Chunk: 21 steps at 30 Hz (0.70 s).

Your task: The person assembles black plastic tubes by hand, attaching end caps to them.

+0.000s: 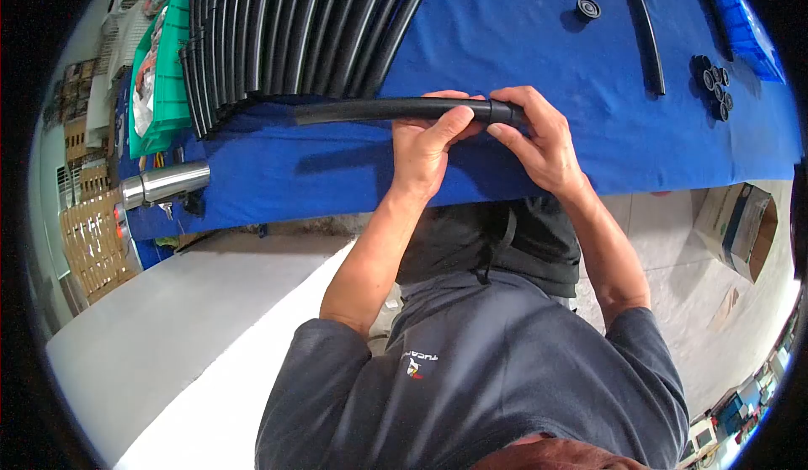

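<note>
A long black tube (pixel 362 111) is held level above the blue cloth, its far left end sticking out free. My left hand (pixel 425 146) is closed around it near its right part, thumb lying along the front. On the right end, my right hand (pixel 543 138) grips a slightly wider black collar (pixel 502 112) between thumb and fingers. That end is partly hidden by my fingers. Beyond the tube, many similar black tubes (pixel 311 28) lie side by side in a row at the upper left.
A blue cloth (pixel 505 41) covers the table. At right are a round black cap (pixel 588 9), a thin black tube (pixel 645 37), several small black rings (pixel 717 87) and a blue bin (pixel 745 20). A green bin (pixel 164 79) and shiny metal cylinder (pixel 168 184) sit left; a cardboard box (pixel 739 228) stands below.
</note>
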### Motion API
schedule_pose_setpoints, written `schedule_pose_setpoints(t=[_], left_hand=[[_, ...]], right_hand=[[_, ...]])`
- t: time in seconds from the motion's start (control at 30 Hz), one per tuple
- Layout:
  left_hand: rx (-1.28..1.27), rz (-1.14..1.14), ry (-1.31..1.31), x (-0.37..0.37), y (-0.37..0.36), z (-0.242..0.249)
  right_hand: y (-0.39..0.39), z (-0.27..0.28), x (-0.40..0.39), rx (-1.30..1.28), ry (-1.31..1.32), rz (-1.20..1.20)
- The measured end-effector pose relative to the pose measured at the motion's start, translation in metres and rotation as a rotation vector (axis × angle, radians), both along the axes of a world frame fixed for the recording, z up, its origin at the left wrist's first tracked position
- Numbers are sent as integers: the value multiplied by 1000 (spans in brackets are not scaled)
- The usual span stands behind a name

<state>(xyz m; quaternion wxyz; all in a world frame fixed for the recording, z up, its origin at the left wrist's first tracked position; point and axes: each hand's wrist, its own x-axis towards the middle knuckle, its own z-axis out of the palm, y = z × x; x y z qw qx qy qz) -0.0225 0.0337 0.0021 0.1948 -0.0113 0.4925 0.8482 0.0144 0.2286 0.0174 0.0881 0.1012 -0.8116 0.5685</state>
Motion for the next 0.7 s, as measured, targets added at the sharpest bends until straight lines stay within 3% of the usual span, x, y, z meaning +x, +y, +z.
schedule_pose_setpoints(t=[0.13, 0.23, 0.37, 0.6, 0.7], left_hand=[[176, -86, 43, -3, -7, -3], [407, 79, -22, 0, -26, -7], [314, -39, 44, 6, -27, -15], [292, 53, 19, 10, -24, -12], [307, 49, -6, 9, -23, -14]], right_hand=[[1, 0, 9, -95, -160, -62], [13, -2, 18, -182, -235, -60], [17, 5, 22, -40, -113, -22], [11, 3, 15, 134, 22, -47], [12, 10, 15, 147, -43, -37]])
